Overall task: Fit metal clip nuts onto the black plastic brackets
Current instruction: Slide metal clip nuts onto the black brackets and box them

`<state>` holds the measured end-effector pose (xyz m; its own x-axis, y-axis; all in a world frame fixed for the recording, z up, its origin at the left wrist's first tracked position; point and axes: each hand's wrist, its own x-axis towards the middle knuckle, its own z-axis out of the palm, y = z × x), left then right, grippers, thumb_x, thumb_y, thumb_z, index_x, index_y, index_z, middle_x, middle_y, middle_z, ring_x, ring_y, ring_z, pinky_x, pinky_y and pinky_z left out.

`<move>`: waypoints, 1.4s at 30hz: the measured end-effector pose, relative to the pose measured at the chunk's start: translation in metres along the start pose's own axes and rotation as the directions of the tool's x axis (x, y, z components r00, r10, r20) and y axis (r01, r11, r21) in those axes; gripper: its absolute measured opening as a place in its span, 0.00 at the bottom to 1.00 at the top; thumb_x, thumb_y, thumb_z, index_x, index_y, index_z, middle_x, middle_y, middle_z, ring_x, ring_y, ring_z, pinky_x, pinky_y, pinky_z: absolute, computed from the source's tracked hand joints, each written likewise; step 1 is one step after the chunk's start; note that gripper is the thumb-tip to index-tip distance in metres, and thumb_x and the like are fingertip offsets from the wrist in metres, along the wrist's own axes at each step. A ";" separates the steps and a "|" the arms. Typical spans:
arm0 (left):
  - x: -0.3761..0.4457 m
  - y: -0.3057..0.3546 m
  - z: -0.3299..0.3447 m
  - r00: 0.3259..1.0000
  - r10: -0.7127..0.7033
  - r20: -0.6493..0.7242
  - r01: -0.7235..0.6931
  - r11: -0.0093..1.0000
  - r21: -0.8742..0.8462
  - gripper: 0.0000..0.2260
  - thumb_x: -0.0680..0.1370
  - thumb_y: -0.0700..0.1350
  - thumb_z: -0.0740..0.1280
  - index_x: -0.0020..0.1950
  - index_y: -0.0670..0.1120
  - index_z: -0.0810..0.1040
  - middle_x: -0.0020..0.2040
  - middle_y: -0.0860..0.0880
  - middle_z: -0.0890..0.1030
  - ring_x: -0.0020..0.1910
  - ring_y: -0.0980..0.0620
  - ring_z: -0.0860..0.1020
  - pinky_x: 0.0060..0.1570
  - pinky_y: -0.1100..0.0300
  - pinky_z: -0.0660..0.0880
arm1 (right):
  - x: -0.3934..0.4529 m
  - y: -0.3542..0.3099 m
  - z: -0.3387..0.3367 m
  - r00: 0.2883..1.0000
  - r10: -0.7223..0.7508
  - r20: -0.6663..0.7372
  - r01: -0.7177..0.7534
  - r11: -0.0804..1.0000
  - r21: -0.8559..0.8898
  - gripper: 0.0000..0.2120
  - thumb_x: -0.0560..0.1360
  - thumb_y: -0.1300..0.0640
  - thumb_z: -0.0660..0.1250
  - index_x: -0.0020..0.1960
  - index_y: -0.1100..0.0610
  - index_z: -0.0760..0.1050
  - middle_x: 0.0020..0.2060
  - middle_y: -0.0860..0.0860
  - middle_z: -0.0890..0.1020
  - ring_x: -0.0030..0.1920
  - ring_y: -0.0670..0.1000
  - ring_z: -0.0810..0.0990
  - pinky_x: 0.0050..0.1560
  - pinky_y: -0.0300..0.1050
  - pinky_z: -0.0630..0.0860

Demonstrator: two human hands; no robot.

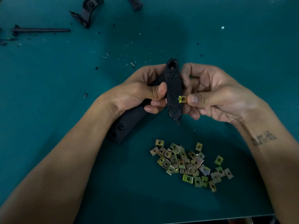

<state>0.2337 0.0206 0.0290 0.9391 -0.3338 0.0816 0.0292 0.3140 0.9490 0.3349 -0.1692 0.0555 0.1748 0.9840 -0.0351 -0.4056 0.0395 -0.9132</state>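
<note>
My left hand [142, 91] grips a black plastic bracket [173, 88], held upright above the teal table, its long arm running down-left under my palm. My right hand [215, 96] pinches a yellow metal clip nut [183, 99] between thumb and fingers, touching the bracket's right edge near its lower end. My right fingers also support the bracket from behind. A pile of several loose clip nuts [187, 164] lies on the table below my hands.
Another black bracket [87, 12] lies at the far left. A dark rod [42, 30] with black debris sits beyond it, and a black part [135, 4] lies at the top edge. Small shavings [127, 60] dot the teal table [242, 38]. The table's front edge [226, 219] runs at the bottom.
</note>
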 end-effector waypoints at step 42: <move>-0.001 -0.003 -0.004 0.999 -0.049 -0.021 0.048 0.998 -0.041 0.07 0.80 0.42 0.62 0.52 0.39 0.70 0.38 0.46 0.77 0.28 0.54 0.65 0.25 0.64 0.64 | -0.074 0.037 0.018 0.879 -0.231 -0.417 -0.244 0.534 -0.810 0.09 0.77 0.63 0.72 0.45 0.49 0.80 0.35 0.47 0.79 0.31 0.44 0.73 0.34 0.32 0.68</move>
<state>0.2343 0.0233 0.0250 0.9435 -0.3301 0.0285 0.0885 0.3342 0.9383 0.2911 -0.2379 0.0316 0.6218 0.7831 0.0106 0.4671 -0.3600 -0.8076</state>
